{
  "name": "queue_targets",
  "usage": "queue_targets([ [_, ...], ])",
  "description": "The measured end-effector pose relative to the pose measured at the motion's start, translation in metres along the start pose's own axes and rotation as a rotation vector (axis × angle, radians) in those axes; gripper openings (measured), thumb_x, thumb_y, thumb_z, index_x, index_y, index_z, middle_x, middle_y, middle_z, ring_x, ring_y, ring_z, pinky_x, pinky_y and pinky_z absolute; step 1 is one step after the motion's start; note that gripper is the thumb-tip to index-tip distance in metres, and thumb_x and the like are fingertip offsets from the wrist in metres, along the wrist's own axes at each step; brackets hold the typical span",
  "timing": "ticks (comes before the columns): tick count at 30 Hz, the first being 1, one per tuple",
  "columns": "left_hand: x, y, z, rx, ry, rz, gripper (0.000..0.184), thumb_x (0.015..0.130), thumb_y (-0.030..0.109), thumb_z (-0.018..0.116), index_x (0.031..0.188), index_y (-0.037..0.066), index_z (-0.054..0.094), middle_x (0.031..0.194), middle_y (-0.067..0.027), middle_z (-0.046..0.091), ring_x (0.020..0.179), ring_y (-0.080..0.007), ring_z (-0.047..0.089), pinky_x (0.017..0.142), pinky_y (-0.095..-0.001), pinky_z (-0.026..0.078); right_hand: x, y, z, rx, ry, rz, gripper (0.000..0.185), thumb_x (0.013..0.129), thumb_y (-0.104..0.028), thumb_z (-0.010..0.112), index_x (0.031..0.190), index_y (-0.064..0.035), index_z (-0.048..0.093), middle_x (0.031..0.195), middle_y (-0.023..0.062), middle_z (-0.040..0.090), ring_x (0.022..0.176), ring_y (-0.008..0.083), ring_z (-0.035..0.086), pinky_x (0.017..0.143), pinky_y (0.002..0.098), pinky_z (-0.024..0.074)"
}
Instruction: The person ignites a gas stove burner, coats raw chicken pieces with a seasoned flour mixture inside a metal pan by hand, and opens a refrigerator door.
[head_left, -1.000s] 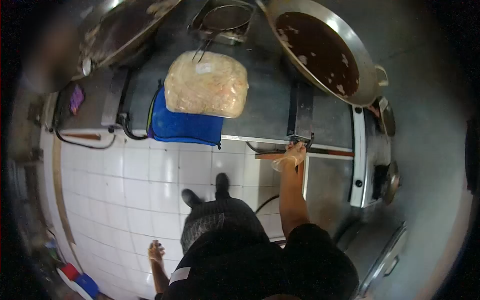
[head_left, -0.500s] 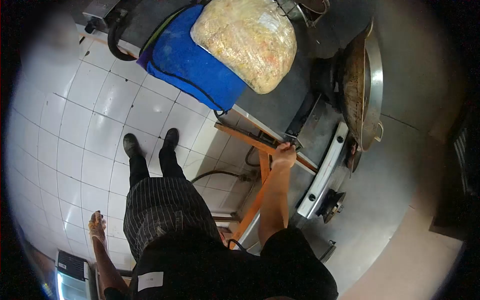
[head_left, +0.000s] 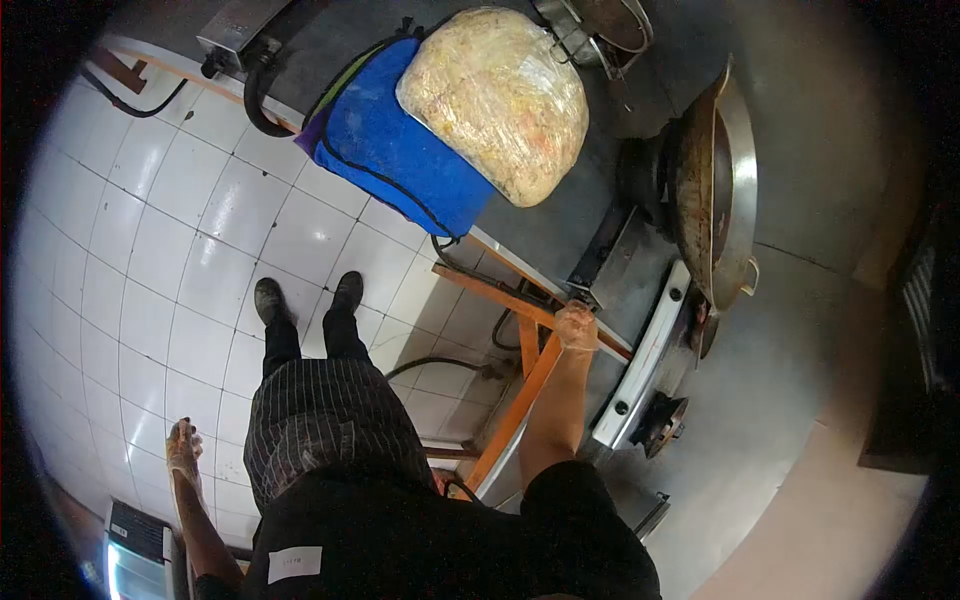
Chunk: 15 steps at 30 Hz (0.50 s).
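My right hand (head_left: 577,326), in a clear plastic glove, is closed at the front end of a metal burner fitting (head_left: 612,262) on the counter edge; its fingers hide what they grip. My left hand (head_left: 184,448), also gloved, hangs low over the tiled floor with its fingers curled; a small dark thing shows at the fingertips, too small to name. A large plastic-wrapped bundle of pale food (head_left: 500,100) rests partly on a blue cloth bag (head_left: 390,140) at the counter's edge. Right of the fitting, a wide wok (head_left: 735,190) sits over a burner.
A white-fronted stove (head_left: 640,360) with black knobs stands right of my right hand. Orange framing (head_left: 520,415) and a black hose (head_left: 430,360) are below the counter. A wire-handled strainer (head_left: 610,30) lies at the top. Another burner fitting (head_left: 235,30) is upper left.
The view has swung and tilted, shifting the counter items across the picture. My right hand stays by the burner fitting, its fingers now closed there. My left hand remains low at the left.
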<state>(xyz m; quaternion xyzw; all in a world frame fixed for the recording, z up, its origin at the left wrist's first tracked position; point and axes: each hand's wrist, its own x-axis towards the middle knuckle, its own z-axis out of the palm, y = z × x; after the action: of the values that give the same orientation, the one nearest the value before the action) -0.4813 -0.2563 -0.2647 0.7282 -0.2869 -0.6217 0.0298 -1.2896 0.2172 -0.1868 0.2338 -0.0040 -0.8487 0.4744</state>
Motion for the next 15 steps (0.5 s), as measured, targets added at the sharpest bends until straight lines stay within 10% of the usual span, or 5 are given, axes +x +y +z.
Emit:
queue_targets([
  [7, -0.009, -0.001, 0.008, 0.038, 0.025, -0.070, 0.031, 0.090, 0.041, 0.062, 0.104, 0.013, 0.059, 0.079, 0.0037, 0.051, 0.054, -0.0043, 0.041, 0.043, -0.0204, 0.027, 0.003, -0.001, -0.010, -0.262, 0.295, -0.350, 0.037, 0.098, -0.024, 0.041, 0.066, -0.0070, 0.049, 0.067, 0.0049, 0.052, 0.053, 0.0133, 0.032, 0.051, 0.0301, 0.0411],
  [11, -0.012, -0.005, 0.006, 0.059, 0.041, -0.060, 0.033, 0.090, 0.041, 0.061, 0.107, 0.014, 0.059, 0.079, 0.0043, 0.051, 0.056, -0.0041, 0.041, 0.044, -0.0208, 0.028, 0.012, 0.006, -0.022, -0.635, 0.222, -0.576, 0.041, 0.100, -0.033, 0.038, 0.075, -0.0051, 0.056, 0.063, 0.0065, 0.055, 0.050, 0.0193, 0.049, 0.050, 0.0283, 0.0457],
  [12, -0.010, -0.007, 0.004, 0.058, 0.047, -0.060, 0.033, 0.090, 0.041, 0.061, 0.108, 0.014, 0.059, 0.079, 0.0044, 0.051, 0.056, -0.0041, 0.041, 0.044, -0.0208, 0.028, 0.039, 0.068, 0.009, -0.418, 0.445, -0.931, 0.040, 0.100, -0.036, 0.040, 0.071, -0.0098, 0.048, 0.064, 0.0009, 0.047, 0.046, 0.0146, 0.033, 0.044, 0.0255, 0.0356],
  [15, 0.000, -0.011, -0.003, 0.063, 0.036, -0.084, 0.030, 0.091, 0.038, 0.061, 0.108, 0.013, 0.059, 0.079, 0.0041, 0.052, 0.054, -0.0037, 0.040, 0.043, -0.0201, 0.027, 0.072, 0.139, 0.075, 1.303, -0.319, -1.115, 0.041, 0.099, -0.042, 0.035, 0.107, -0.0054, 0.052, 0.104, 0.0088, 0.056, 0.089, 0.0193, 0.052, 0.079, 0.0308, 0.0413],
])
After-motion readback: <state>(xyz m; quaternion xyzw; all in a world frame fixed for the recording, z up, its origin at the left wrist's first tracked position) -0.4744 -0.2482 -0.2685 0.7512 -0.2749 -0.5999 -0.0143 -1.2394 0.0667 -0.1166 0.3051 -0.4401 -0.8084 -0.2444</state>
